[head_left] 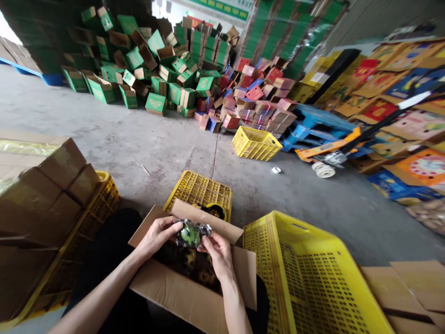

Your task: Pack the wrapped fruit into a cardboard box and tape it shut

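Observation:
Between my two hands is a small plastic-wrapped pack (pixel 190 234), shiny and dark at its ends, with something green inside whose kind I cannot make out. My left hand (pixel 160 235) pinches its left end between thumb and fingers. At the other end, the fingers of my right hand (pixel 218 252) are closed on the crinkled wrapper. Both hands are over an open cardboard box (pixel 181 292) with its flaps folded outward. Dark and yellowish items (pixel 200 265) lie inside it, partly hidden and too blurred to name.
Right of the box stands a large yellow crate (pixel 313 236); an upturned yellow crate (pixel 194 185) is in front, bearing a tape roll (pixel 217 210). Stacked cartons (pixel 38 199) are at left. Farther off are a small yellow crate (pixel 257 144), a pallet jack (pixel 330 155) and piled green boxes (pixel 156 103).

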A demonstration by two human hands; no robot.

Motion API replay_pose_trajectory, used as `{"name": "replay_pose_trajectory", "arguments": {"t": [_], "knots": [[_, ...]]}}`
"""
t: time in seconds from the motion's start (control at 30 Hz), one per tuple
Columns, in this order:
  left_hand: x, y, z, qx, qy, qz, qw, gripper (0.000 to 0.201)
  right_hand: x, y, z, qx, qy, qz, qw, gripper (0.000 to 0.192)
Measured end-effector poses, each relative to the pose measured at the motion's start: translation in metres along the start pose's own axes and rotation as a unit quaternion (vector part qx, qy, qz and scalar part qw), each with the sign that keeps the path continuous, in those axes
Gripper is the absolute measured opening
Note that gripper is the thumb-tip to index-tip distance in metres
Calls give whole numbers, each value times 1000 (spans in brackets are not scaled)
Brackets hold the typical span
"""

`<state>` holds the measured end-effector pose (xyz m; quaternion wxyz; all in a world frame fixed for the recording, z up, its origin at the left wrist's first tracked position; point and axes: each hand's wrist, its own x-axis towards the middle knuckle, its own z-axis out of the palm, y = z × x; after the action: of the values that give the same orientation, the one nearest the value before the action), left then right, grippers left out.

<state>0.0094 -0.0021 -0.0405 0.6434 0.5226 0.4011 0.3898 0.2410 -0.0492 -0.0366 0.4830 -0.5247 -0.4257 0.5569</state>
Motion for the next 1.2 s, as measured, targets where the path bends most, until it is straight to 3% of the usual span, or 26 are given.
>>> {"name": "replay_pose_trajectory", "arguments": {"t": [0.13,0.2,0.37,0.53,0.7,0.83,0.93,1.03,1.2], "knots": [[-5,-3,0,-39,-43,43,997,94,-2,0,1,10,26,-7,1000,43],[-8,-5,-1,-38,-71,50,996,101,-3,2,1,10,37,-5,999,46],[-9,-7,-5,-16,-104,29,994,72,-2,5,-1,14,50,-6,999,58],[-7,-8,-5,-55,-57,9,997,80,-4,9,-5,-22,45,-65,997,67],[-7,-4,-5,-48,-23,5,999,81,-8,17,-6,-109,-10,-151,982,54],[-9,3,-5,-64,-69,-5,996,77,-6,19,-8,-186,-36,-178,966,45],[-9,1,-7,-93,-118,-1,989,83,-1,19,-11,-195,-20,-183,963,42],[-7,-6,-8,-92,-123,-3,988,86,0,19,-13,-189,-6,-176,966,40],[-2,-7,-7,-37,-88,44,994,48,-2,17,-10,-139,-20,-141,980,39]]}}
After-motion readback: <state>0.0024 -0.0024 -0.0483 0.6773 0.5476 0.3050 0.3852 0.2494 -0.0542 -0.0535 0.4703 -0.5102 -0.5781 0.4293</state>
